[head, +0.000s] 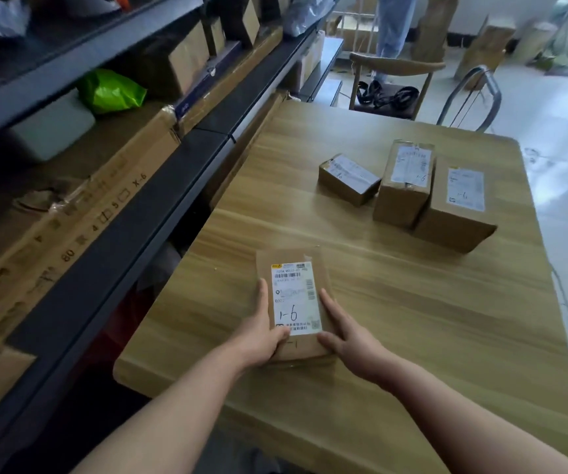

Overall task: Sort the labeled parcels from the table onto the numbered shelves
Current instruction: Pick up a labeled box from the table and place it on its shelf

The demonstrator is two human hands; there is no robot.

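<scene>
L hand (pixel 262 333) & R hand (pixel 347 340) grasp flat parcel marked 1-6 (pixel 294 302) by its sides, over near-left of table (pixel 412 319). 3 labeled boxes (pixel 402 186) farther back. Shelf (pixel 104 230) at left holds cartons (pixel 186 59), green bag (pixel 111 92).

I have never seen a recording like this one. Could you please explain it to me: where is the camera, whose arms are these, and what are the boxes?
There is no machine here. A person wears one camera on the head, so you look forward and down over their arms. The left hand and the right hand hold a flat parcel by its long sides, at the near part of a wooden table. Its label carries a handwritten "1-6". Farther away stand a small parcel, a tall parcel and a wide parcel, close together. On the left runs a dark shelf unit holding cartons and a green bag.
</scene>
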